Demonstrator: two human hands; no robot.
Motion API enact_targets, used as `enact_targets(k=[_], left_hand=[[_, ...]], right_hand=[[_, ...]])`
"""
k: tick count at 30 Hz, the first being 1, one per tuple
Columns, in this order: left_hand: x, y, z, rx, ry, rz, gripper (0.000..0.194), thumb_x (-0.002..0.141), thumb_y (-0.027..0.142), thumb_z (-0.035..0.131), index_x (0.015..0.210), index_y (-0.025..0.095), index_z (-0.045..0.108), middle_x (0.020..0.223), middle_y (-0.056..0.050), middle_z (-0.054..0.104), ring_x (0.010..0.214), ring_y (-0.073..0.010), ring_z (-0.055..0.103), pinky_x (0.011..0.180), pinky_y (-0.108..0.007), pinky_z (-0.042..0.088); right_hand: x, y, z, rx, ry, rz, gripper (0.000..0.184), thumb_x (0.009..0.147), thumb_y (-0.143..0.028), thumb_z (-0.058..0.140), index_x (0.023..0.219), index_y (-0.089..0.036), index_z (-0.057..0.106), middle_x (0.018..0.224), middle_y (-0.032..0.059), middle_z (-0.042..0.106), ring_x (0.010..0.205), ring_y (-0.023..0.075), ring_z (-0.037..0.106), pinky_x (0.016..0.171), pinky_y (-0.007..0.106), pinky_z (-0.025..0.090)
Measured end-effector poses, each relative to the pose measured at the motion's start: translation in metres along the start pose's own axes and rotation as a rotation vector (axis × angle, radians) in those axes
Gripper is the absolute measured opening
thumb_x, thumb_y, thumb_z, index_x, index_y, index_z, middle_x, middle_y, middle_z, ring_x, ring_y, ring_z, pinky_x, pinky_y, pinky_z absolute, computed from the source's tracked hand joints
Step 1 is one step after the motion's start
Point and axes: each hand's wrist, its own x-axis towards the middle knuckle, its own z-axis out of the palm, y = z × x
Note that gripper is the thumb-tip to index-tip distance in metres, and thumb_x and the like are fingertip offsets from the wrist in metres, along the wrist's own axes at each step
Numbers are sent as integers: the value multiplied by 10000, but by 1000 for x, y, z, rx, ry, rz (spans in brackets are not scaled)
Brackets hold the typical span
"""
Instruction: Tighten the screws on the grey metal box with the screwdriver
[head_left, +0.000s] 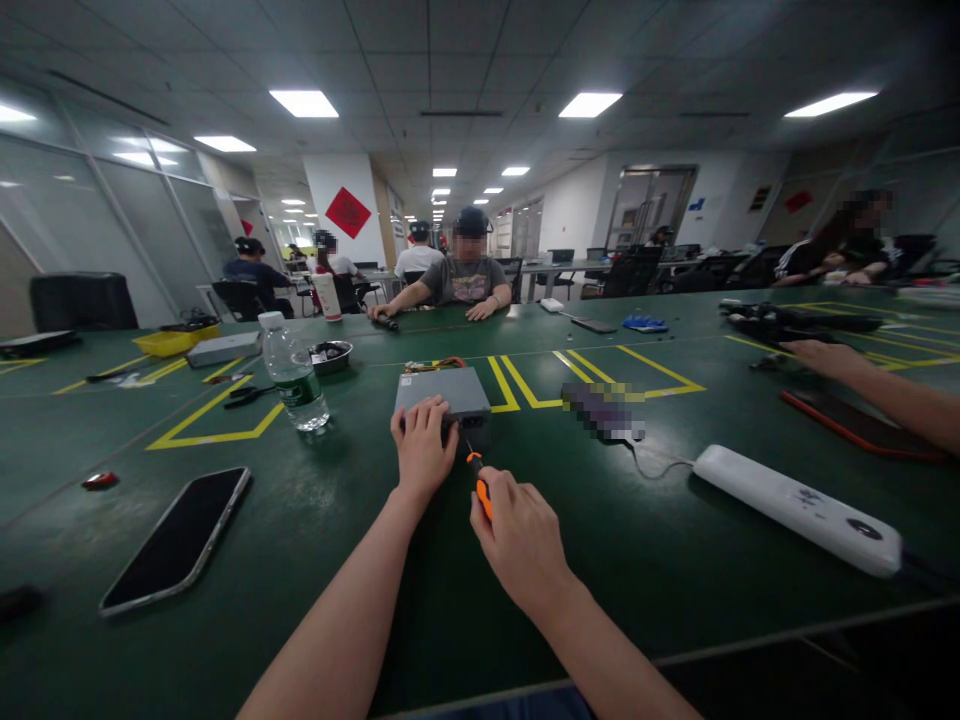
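Right hand (523,532) is gripping a screwdriver (483,492), pointing it forward and slightly left at the box's (459,386) near side; half-open left hand (421,450) is resting on top.

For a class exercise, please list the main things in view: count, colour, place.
Table: one, green, foreground
Metal box: one, grey, centre
Screwdriver: one, orange-black, below box
Water bottle: one, clear, left of box
Bowl: one, silver, behind bottle
Phone: one, black, near left
Power strip: one, white, near right
Tray: one, yellow, far left
Chairs: several, black, background
People: several, mixed clothing, beyond table
Left hand: one, bare, on box
Right hand: one, bare, holding screwdriver
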Motion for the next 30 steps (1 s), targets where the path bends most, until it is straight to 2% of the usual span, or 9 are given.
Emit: enact_targets(k=[8,11,15,19,26,30], left_hand=[[1,1,-1,3,9,7,251,816,274,477,1059,235,529,1170,-55,584,1115,-234,470,1022,-454,198],[1,1,0,2,13,6,249,818,273,474,1057,233,530,1169,-56,584,1120,-234,468,1026,-456,191],[0,0,1,2,8,7,255,815,275,477,1062,234,527,1173,-61,581,1125,-240,464,1026,-463,189],[0,0,1,8,5,7,248,823,284,467,1060,238,523,1175,-55,579,1123,-235,466,1029,-461,189],[0,-2,-1,8,5,15,250,820,277,467,1057,235,533,1165,-67,583,1120,-244,468,1019,-467,206],[0,-2,-1,1,3,15,258,816,279,472,1063,236,534,1167,-67,582,1126,-243,465,1014,-464,216]], right_hand=[[1,4,1,44,7,115,256,945,-341,295,857,-169,462,583,-18,564,446,117,539,483,223,354],[0,5,1,61,7,136,232,921,-365,343,876,-169,458,636,-3,569,502,137,550,521,241,374],[1,3,1,94,-1,65,172,884,-266,380,982,-154,466,801,46,576,656,168,557,638,284,404],[2,4,1,117,27,45,137,888,-234,372,914,-170,491,749,22,571,616,143,533,632,266,388],[0,17,-6,112,132,167,103,858,-247,417,838,-172,484,650,-9,551,544,129,499,605,250,361],[1,20,-9,96,143,226,118,856,-261,414,815,-178,488,625,-13,538,543,134,502,583,244,350]])
